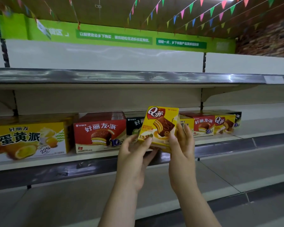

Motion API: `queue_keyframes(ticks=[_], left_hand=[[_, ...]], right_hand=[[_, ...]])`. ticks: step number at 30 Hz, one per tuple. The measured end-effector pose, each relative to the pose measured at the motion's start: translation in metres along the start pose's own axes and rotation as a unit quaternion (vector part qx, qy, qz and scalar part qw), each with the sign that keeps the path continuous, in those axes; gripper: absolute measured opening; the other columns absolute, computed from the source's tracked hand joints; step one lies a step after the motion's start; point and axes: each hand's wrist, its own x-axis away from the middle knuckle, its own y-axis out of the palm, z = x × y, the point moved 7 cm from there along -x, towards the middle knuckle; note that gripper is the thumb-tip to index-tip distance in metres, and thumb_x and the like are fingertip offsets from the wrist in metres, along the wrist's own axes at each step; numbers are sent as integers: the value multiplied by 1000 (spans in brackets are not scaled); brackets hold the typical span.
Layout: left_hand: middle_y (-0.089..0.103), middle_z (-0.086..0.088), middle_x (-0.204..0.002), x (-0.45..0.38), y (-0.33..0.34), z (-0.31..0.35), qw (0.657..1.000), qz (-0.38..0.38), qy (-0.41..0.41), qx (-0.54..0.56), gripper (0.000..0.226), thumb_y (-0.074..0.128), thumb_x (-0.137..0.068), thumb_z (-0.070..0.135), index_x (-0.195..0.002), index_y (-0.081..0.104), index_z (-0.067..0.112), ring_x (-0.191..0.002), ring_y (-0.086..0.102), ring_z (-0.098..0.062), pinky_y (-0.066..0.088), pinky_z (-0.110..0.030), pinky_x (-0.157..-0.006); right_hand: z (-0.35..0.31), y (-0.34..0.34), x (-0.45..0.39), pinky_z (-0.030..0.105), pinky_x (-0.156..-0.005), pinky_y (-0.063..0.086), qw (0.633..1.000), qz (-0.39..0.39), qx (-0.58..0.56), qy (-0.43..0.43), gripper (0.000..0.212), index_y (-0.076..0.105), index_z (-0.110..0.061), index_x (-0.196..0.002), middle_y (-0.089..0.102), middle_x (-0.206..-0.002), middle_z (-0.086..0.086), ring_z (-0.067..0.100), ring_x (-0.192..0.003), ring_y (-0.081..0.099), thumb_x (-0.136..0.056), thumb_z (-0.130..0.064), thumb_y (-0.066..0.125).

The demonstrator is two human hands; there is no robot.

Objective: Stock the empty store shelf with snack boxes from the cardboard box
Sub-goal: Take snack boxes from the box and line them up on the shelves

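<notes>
Head view: three shelf levels visible. Top shelf (pixel 138 77) runs the full width at 12 o'clock, grey front rail, nothing on it that I can see. Middle shelf (pixel 39 161) carries the stock. Bottom shelf (pixel 220 177) is at 6 o'clock, bare deck showing.

Green sign band (pixel 115 36) above the top shelf, white text, too blurred to read fully. Strings of coloured pennant flags (pixel 192 7) at 1 o'clock under the ceiling.

Boxes on the middle shelf, left to right, six countable:
- 1 large yellow egg-yolk pie box (pixel 28 140) at 9 o'clock
- 1 large red choco pie box (pixel 100 135) just right of it
- 1 black box (pixel 134 126), partly hidden behind the held box
- 1 small yellow box (pixel 186 125), mostly hidden by the right fingers
- 1 smaller red box (pixel 203 125) at 3 o'clock
- 1 yellow Q box (pixel 223 124), with one more dark box (pixel 237 118) behind it at the row's end, so seven total.

Held yellow Q snack box (pixel 159 128): centre frame, upright with a slight tilt, in front of the middle shelf row, not resting on the shelf deck.

Left hand (pixel 134 154): grips the box's lower left corner, thumb on the front face, fingers under. Right hand (pixel 182 145): holds the right edge, fingers wrapped behind it.
</notes>
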Motion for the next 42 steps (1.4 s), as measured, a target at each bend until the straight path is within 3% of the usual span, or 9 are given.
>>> queue_keyframes(ticks=[8,14,19,22,26,30,33,36,42], left_hand=[[73,-6,-100,16,-3,-13,999,-19,18,-32,28,65,-83,-5,-106,61,11,-95,71,-22,59,-39,-80],[73,-9,-103,29,22,-23,997,-78,7,-18,45,70,-71,15,-114,60,10,-94,71,-26,57,-41,-80],[71,-13,-110,51,66,-77,983,-143,-103,48,49,62,-80,28,-124,59,7,-94,70,-24,57,-29,-66],[73,-10,-103,69,96,-115,954,-182,-221,90,51,53,-80,48,-114,66,13,-86,72,-21,57,-36,-70],[70,-16,-112,81,128,-146,928,-231,-285,64,72,49,-71,68,-112,70,13,-93,70,-33,54,-52,-84],[69,-19,-114,92,176,-162,929,-247,-269,62,70,58,-73,59,-123,65,10,-103,66,-33,52,-51,-91],[69,-15,-116,96,209,-171,937,-260,-222,66,58,80,-73,35,-123,64,11,-101,69,-30,59,-40,-76],[70,-17,-114,96,225,-182,953,-239,-174,68,55,72,-69,18,-123,60,9,-94,71,-28,58,-35,-67],[69,-11,-117,78,251,-180,972,-182,-97,112,64,78,-69,9,-128,55,13,-98,71,-23,58,-35,-71]], right_hand=[[15,-27,20,42,-103,47,998,23,-1,63,44,53,-42,-130,65,-125,-4,13,-117,61,-91,-23,62],[-16,-59,38,21,-75,56,997,-9,63,54,56,47,-43,-125,69,-113,-10,5,-96,69,-87,-7,66],[-31,-109,51,24,-87,55,987,-10,156,47,77,37,-49,-127,61,-123,-19,2,-108,64,-82,5,69],[-57,-152,50,33,-89,56,967,-33,252,21,71,44,-33,-132,65,-118,-12,12,-111,64,-81,10,68],[-108,-196,40,29,-109,40,821,-61,552,-128,78,41,-38,-128,46,-136,-22,0,-136,35,-75,12,68],[-141,-230,39,32,-116,29,629,-54,698,-339,66,45,-25,-129,43,-140,-7,22,-138,34,-77,4,72],[-140,-257,40,37,-113,34,589,-57,705,-392,56,47,-24,-129,44,-143,-2,28,-137,37,-81,-11,73],[-141,-280,34,37,-113,34,647,-68,667,-362,47,48,-25,-126,43,-144,-5,24,-140,34,-84,-31,69],[-124,-316,-1,36,-106,43,965,83,248,-21,85,34,-50,-134,38,-146,-14,6,-132,44,-59,-75,65]])
